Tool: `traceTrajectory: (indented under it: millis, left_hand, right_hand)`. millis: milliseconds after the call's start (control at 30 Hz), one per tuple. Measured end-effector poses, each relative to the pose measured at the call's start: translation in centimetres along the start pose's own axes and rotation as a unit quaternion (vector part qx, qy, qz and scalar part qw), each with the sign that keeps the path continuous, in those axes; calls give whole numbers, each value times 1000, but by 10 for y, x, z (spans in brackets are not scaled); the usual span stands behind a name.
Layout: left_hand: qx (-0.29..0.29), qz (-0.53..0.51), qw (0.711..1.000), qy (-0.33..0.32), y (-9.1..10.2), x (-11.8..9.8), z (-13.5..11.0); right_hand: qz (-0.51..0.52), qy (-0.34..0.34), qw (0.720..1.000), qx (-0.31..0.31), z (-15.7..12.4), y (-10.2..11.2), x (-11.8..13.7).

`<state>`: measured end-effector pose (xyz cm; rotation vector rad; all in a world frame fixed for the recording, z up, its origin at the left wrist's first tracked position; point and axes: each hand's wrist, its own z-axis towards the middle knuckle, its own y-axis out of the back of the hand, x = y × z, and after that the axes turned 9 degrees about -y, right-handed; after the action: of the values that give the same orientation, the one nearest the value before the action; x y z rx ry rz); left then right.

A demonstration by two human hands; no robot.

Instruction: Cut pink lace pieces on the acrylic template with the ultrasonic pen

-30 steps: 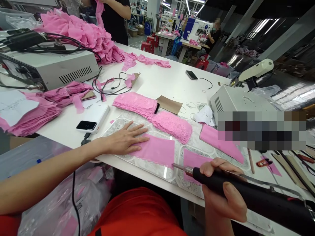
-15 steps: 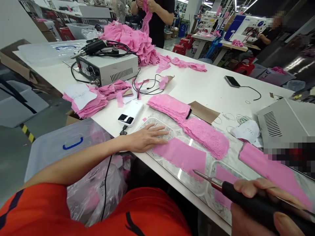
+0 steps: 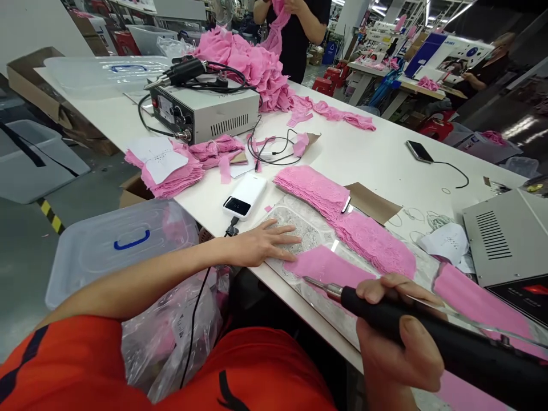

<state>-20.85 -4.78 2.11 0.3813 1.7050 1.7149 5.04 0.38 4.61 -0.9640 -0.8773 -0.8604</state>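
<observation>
This is a sewing factory — a long white table (image 3: 355, 154) holds big piles of pink cloth (image 3: 252, 63), and sewing machines (image 3: 445, 54) stand on tables behind, with other people working.

No wording can be read with certainty. The white sewing machine (image 3: 454, 48) at the upper right carries a short blue brand mark, too small to make out. The power bank (image 3: 246, 194) on the bench (image 3: 368, 154) shows faint figures on its dark screen, and the grey control box (image 3: 205, 111) has tiny panel labels. Both are illegible.
</observation>
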Motion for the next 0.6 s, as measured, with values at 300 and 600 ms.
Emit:
traceTrajectory:
  millis: [300,600]
  left_hand:
    - [15,10,1000,2,-1,0,1]
    - [3,10,1000,1,-2,0,1]
  right_hand:
    - [0,21,999,33,3,-23,-10]
    - [21,37,998,43,6,-30,-17]
